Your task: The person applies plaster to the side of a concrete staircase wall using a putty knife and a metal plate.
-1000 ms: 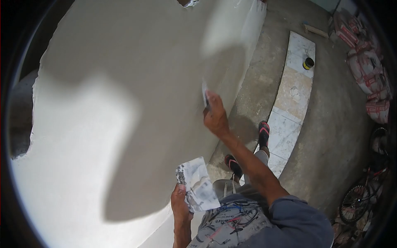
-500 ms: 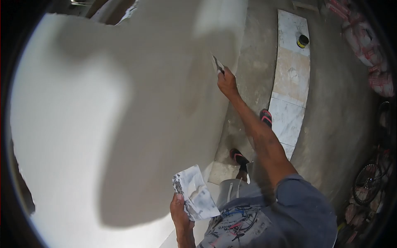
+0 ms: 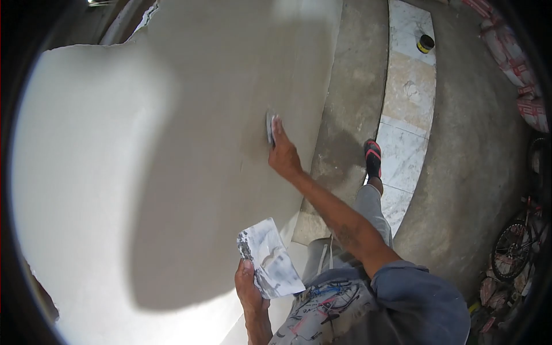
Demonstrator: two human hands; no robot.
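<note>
My right hand (image 3: pixel 283 155) reaches out to a tall grey plastered wall (image 3: pixel 190 144). Its fingers are closed tight round the handle of a small putty knife (image 3: pixel 269 127), whose blade lies against the wall just above my knuckles.

My left hand (image 3: pixel 248 286) hangs low near my waist, pinching the lower edge of a smeared white mixing board (image 3: pixel 270 265) between thumb and fingers. The board tilts up toward me and carries a little pale filler.

Part of the wall is in bright sun and part in shadow; the blade sits in the shaded part. To my right, the concrete floor bears a strip of marble tiles (image 3: pixel 409 86) with a small tin (image 3: pixel 425 43) on it. My sandalled foot (image 3: pixel 373 158) stands at the tiles' edge. A bicycle (image 3: pixel 512 247) leans at far right.

To do this stroke well, I judge the blade should lean at a shallow angle, with even pressure through the wrist. The board should ride close so filler is within reach.
</note>
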